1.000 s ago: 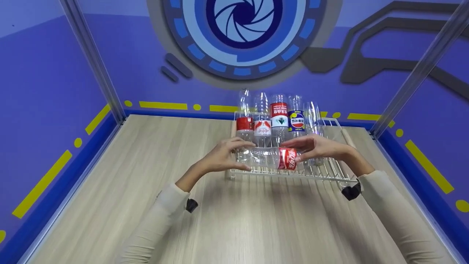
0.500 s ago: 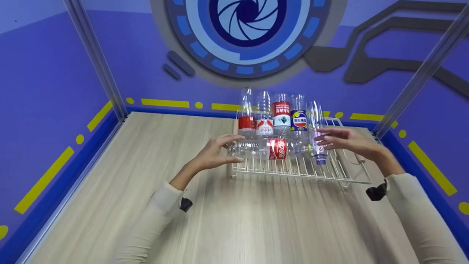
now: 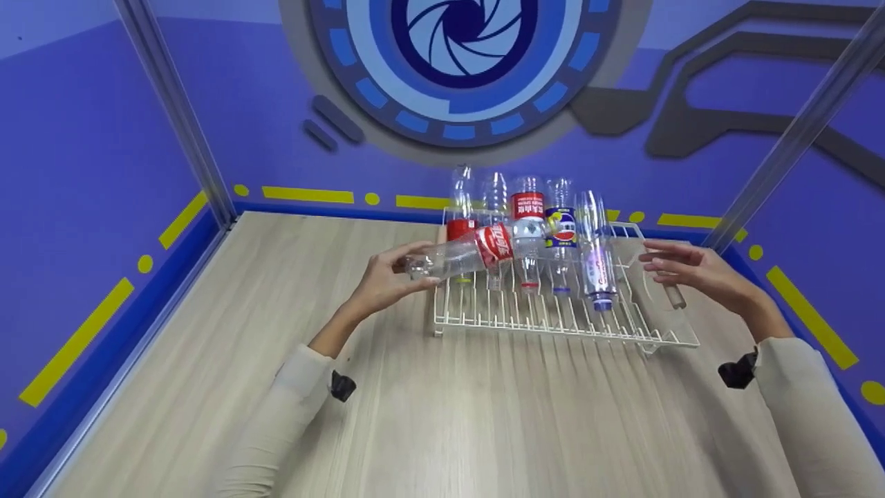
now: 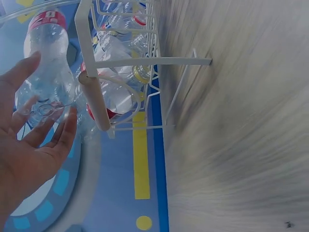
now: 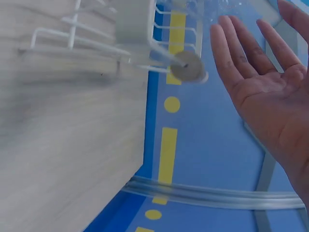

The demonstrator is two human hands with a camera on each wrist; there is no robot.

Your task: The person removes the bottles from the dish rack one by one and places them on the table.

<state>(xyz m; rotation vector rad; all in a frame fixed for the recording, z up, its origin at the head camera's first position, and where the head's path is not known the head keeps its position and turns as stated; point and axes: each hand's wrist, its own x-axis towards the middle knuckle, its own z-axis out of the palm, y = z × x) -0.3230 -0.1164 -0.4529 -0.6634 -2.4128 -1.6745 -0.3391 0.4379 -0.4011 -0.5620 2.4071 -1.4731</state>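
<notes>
My left hand (image 3: 388, 277) grips the base end of a clear plastic bottle (image 3: 494, 245) with a red label. It is lifted over the left part of the white wire rack (image 3: 553, 333), tilted with its neck end up and to the right. In the left wrist view, the fingers and thumb curl round the base of that bottle (image 4: 48, 58). To the right of the rack, my right hand (image 3: 700, 274) hangs in the air with nothing in it. Its fingers look straight and relaxed in the right wrist view, palm (image 5: 270, 92) showing.
Several clear bottles lean side by side in the rack, caps toward the front, among them a blue-labelled bottle (image 3: 561, 228) and a rightmost clear bottle (image 3: 592, 218). The rack has wooden handles (image 3: 675, 296) at its ends. Blue walls (image 3: 332, 166) stand behind and beside the wooden table (image 3: 442, 415).
The red-labelled bottle has gone from lying level across the rack to raised and tilted in my left hand. My right hand has let go of it and drawn away to the right.
</notes>
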